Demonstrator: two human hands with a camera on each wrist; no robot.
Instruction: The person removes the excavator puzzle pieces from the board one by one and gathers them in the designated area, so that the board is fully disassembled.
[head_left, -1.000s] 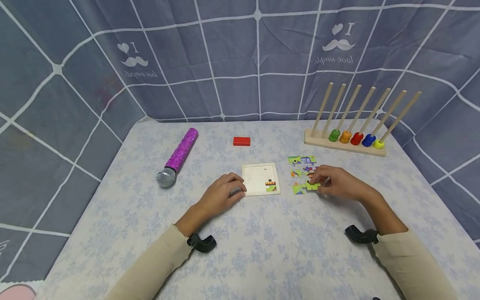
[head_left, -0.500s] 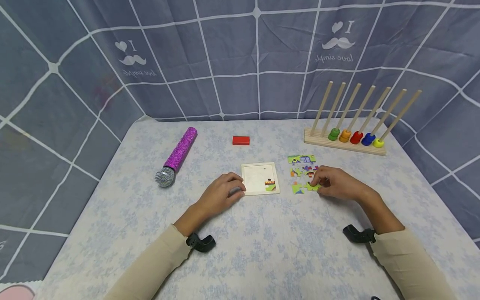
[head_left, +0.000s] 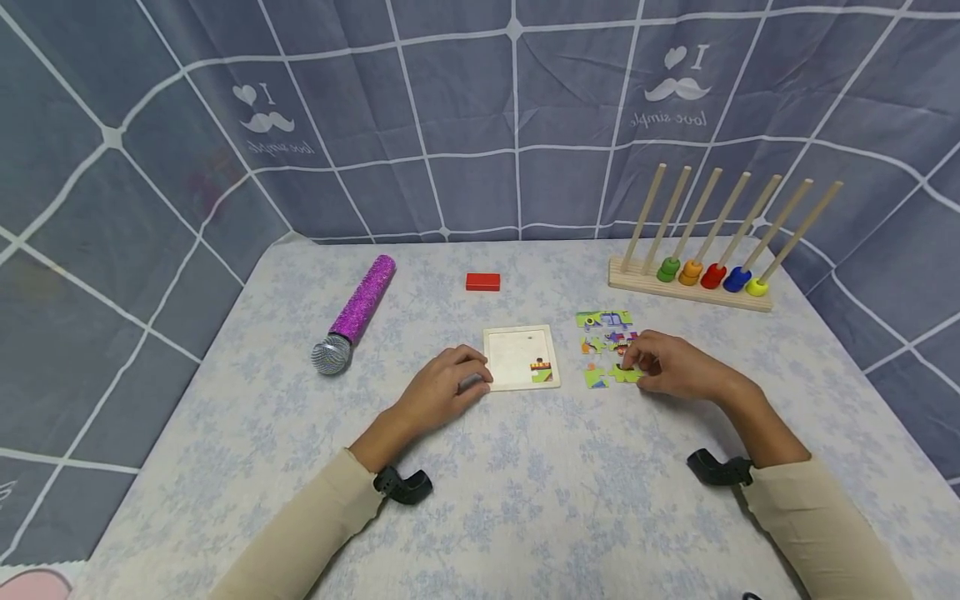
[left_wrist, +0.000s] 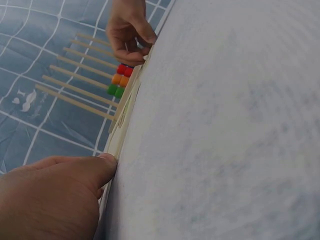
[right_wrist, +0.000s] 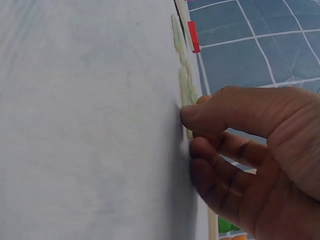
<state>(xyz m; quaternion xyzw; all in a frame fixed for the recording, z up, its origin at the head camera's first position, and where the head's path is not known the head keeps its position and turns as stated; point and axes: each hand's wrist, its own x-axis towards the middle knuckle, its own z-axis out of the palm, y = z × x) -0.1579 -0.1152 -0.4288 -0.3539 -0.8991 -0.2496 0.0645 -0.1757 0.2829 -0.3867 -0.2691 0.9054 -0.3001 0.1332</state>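
My left hand point(head_left: 442, 387) holds the left edge of a square wooden puzzle tray point(head_left: 506, 358), its thumb point(left_wrist: 106, 162) at the near corner. Inside the tray, a joined bit of picture point(head_left: 541, 371) fills the lower right corner. To the right, my right hand point(head_left: 681, 367) pinches a green jigsaw piece point(head_left: 622, 375) low at the table, thumb point(right_wrist: 192, 116) on its near edge. That piece lies in the nearest row, beside another green and blue piece point(head_left: 596, 378). Further loose jigsaw pieces point(head_left: 604, 319) lie in rows behind it, partly hidden by the fingers.
At the back right stands a wooden bead stacker point(head_left: 690, 293) with tall pegs and coloured beads. A red block point(head_left: 483, 282) lies behind the tray. On the left is a glittery purple microphone point(head_left: 363, 300). A tiled-pattern curtain point(head_left: 480, 125) hangs behind the patterned tablecloth point(head_left: 525, 483).
The green piece in my right hand has come down from slightly raised and tilted to flat in the nearest row. My left hand stays at the tray's edge.
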